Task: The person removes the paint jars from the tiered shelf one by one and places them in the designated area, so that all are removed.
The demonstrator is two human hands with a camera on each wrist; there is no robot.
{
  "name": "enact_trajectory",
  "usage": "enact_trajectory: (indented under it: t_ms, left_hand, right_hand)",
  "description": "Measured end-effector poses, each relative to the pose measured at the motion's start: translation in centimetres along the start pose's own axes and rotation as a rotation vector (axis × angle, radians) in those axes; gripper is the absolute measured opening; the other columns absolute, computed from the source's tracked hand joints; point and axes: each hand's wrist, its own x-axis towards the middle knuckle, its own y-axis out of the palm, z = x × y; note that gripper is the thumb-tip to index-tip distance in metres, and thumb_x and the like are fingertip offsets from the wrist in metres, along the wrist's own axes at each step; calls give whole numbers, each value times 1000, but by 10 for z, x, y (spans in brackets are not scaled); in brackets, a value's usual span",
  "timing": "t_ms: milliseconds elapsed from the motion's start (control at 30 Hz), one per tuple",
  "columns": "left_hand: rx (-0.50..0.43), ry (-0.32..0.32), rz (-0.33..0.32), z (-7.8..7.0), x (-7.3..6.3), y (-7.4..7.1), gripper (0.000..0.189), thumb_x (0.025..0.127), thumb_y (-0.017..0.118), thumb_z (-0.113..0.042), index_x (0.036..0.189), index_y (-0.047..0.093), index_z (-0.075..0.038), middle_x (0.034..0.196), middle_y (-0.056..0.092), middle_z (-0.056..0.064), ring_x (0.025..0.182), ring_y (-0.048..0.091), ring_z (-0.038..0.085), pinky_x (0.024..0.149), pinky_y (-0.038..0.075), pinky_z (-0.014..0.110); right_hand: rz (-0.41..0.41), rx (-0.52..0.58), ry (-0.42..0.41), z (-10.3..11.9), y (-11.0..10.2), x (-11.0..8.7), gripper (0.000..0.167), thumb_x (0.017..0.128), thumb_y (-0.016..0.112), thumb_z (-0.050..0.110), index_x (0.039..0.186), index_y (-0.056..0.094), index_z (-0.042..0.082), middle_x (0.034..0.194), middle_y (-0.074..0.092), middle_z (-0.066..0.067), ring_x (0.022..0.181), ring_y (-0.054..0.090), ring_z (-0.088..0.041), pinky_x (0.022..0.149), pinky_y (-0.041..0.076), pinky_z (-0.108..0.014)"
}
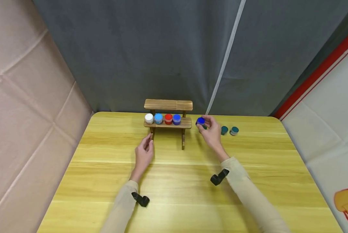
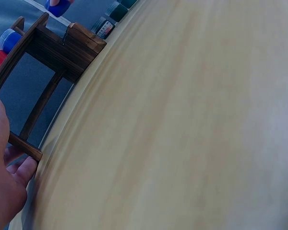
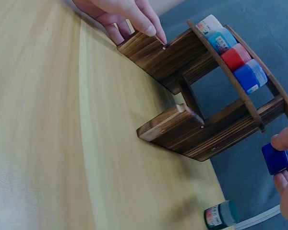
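A small two-tier wooden rack (image 1: 168,104) stands at the table's far side. On its lower board sit a white paint jar (image 1: 149,118), a light blue one (image 1: 158,118), a red one (image 1: 168,119) and a blue one (image 1: 177,119), in a row. My left hand (image 1: 144,153) grips the rack's left leg near its front end, thumb on one side and fingers on the other. Just right of the rack, my right hand (image 1: 212,134) pinches a dark blue paint jar (image 3: 277,158), raised off the table and apart from the board.
Dark green paint jars stand on the table to the right: one jar (image 3: 222,214) lies below the right hand, mostly covered in the head view, and two more, a nearer jar (image 1: 224,130) and a farther one (image 1: 234,130). A grey curtain (image 1: 162,58) hangs behind the table.
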Motion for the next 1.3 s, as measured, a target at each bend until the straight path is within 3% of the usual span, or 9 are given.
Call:
enact_trajectory:
  t_ms: [100, 400, 1000, 1300]
  left_hand:
    - [-2, -1, -2, 4, 1, 1, 39, 100, 56, 4, 139, 55, 7, 139, 58, 30, 127, 60, 42, 101, 55, 27]
    - [-6, -16, -7, 39, 10, 5, 40, 102, 57, -3, 141, 56, -1, 141, 58, 25, 128, 61, 39, 101, 55, 26]
    - [-10, -11, -11, 39, 10, 4, 39, 101, 59, -5, 140, 59, -6, 140, 60, 21, 128, 62, 35, 100, 56, 21]
    - [-8, 4, -19, 39, 10, 5, 39, 101, 59, -4, 139, 59, -4, 139, 61, 23, 127, 62, 35, 98, 56, 20]
  right_hand:
    - [3, -1, 13, -5, 3, -1, 41, 88, 75, -1, 126, 60, -6, 124, 65, -24, 114, 66, -36, 104, 59, -43]
    - [39, -17, 79, -21, 15, -12, 41, 86, 75, -4, 124, 60, -6, 124, 66, -26, 115, 66, -38, 104, 58, -44]
    - [23, -36, 125, -54, 26, -25, 40, 83, 76, -8, 120, 62, -7, 122, 66, -27, 115, 67, -39, 105, 59, -43]
    - [34, -52, 127, -58, 28, -27, 42, 83, 76, -6, 122, 61, -6, 123, 66, -27, 117, 66, -39, 106, 58, -43]
